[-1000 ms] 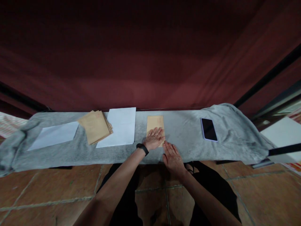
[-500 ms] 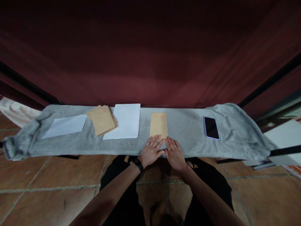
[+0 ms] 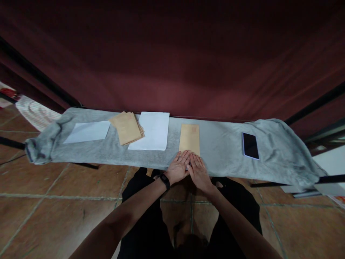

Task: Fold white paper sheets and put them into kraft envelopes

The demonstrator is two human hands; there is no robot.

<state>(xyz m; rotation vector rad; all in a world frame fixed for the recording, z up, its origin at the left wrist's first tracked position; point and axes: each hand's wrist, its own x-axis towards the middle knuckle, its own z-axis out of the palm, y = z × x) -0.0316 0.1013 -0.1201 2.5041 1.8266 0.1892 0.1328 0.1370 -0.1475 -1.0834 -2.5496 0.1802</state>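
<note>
Left hand (image 3: pixel 178 167) and right hand (image 3: pixel 198 169) have slid back to the brown envelope's (image 3: pixel 189 139) near edge, side by side on the surface (image 3: pixel 223 149). Fingers (image 3: pixel 183 157) flat, open, gripping nothing.

- The brown envelope (image 3: pixel 189 139) is matt kraft paper, smooth and flat.
- The stack of brown envelopes (image 3: pixel 126 127) is the same dull kraft paper.
- The white sheets (image 3: pixel 151 130) and the single white sheet (image 3: pixel 87 131) are smooth, matt paper.
- The grey cloth (image 3: pixel 223 153) is soft, fuzzy fabric, rumpled at both ends.
- The phone (image 3: pixel 250 145) has a glossy black glass face and a pale rim.
- The floor (image 3: pixel 54 201) is matt reddish-brown tile with pale grout lines.
- The curtain (image 3: pixel 172 72) is dull maroon cloth.
- The wristband (image 3: pixel 165 181) is matt black.
</note>
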